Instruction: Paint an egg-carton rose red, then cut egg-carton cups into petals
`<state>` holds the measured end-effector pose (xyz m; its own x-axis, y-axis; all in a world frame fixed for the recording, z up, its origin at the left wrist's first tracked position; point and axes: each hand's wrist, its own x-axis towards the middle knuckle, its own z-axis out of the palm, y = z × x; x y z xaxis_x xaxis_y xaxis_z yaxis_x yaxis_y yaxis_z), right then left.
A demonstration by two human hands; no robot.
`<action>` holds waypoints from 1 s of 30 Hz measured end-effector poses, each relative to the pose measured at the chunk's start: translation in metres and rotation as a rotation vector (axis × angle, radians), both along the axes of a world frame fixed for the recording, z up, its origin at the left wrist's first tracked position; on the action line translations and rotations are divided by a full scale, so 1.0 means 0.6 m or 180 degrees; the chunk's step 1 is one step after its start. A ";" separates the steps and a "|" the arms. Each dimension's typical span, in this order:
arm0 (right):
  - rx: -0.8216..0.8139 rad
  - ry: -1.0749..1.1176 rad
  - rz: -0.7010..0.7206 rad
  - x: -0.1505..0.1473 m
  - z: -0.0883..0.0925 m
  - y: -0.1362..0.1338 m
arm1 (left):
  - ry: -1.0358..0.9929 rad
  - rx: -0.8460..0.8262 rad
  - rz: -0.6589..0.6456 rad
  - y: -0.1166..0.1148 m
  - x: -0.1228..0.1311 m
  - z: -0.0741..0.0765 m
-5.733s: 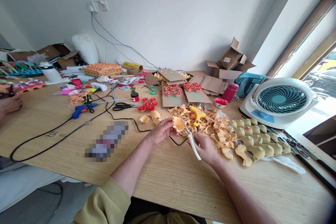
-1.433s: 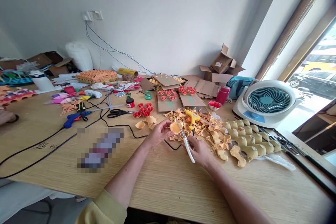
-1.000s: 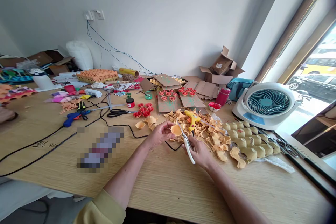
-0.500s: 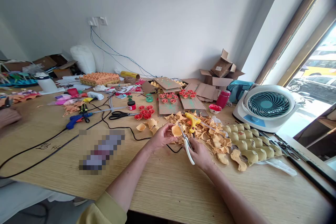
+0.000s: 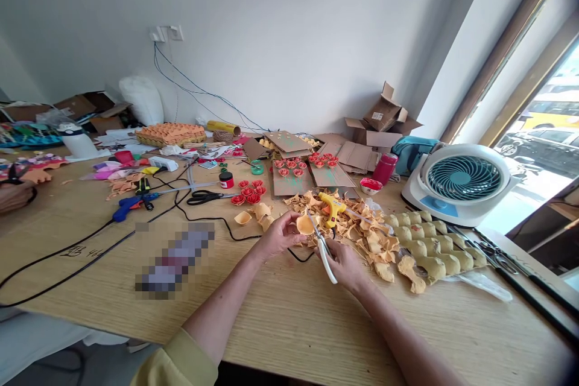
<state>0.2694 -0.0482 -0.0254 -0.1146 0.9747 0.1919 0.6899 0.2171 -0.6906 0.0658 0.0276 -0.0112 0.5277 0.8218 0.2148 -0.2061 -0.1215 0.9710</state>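
Wooden counter (image 5: 271,325) beneath, with peach scraps (image 5: 373,245) heaped just beyond both hands, presumably to stay within easy reach. Right hand (image 5: 344,262) curled around white-handled scissors (image 5: 327,262), blades pointing away, probably for control. Left hand (image 5: 277,237) pinching a small cup (image 5: 304,225) by its left side, raised off the wood beside the blades (touching or just in front, impossible to tell), likely leaving the rim exposed. Peach-orange, rounded, hollow, paler inside, slightly uneven around the mouth.
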 end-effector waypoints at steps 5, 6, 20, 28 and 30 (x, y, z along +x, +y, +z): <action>0.0016 -0.0077 -0.0006 0.000 0.004 -0.001 | -0.0050 -0.0066 0.0002 0.002 0.001 -0.004; 0.0023 -0.0097 -0.0009 0.000 0.003 -0.001 | -0.0068 -0.0077 0.0005 0.003 0.001 -0.004; 0.0220 -0.0308 0.0010 0.002 -0.002 -0.002 | -0.0121 -0.0054 0.0034 -0.008 -0.004 0.011; 0.0215 -0.0355 -0.0033 0.004 -0.003 -0.001 | -0.0180 -0.0126 -0.0003 -0.012 -0.004 0.014; 0.0224 -0.0370 -0.0051 0.004 -0.004 -0.001 | -0.0190 -0.0122 -0.0016 -0.010 -0.004 0.012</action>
<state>0.2720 -0.0487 -0.0279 -0.1247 0.9612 0.2461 0.7682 0.2505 -0.5892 0.0634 0.0215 -0.0038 0.5191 0.8274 0.2145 -0.2644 -0.0832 0.9608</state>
